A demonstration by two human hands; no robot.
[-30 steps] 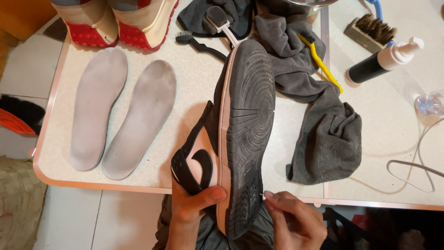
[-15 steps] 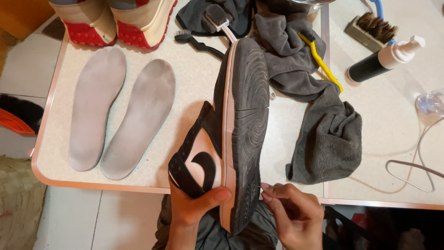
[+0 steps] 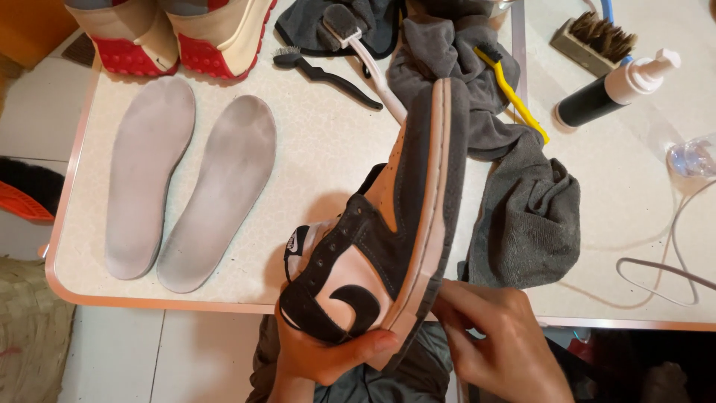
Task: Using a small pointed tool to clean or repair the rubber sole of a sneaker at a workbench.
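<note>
A black and pale peach sneaker [image 3: 380, 231] is held on its side over the table's near edge, its dark sole facing right. My left hand [image 3: 328, 354] grips the heel from below, thumb across the side panel. At the sole's heel edge my right hand [image 3: 496, 339] has its fingers pinched together against the rubber. Whether a small thing is between those fingers cannot be told.
Two grey insoles [image 3: 190, 183] lie on the white table [image 3: 321, 142] at the left. A pair of cream and red shoes [image 3: 179, 33] stands behind them. Grey cloths [image 3: 522, 201], a black brush [image 3: 321, 71], white brush [image 3: 358, 41], yellow brush [image 3: 514, 93], wooden brush [image 3: 593, 37], pump bottle [image 3: 615, 89] and a cable [image 3: 664, 261] lie right.
The sneaker has rolled from sole-up onto its side, showing its peach upper, and its toe has swung right. My right hand stays pinched at the heel edge of the sole.
</note>
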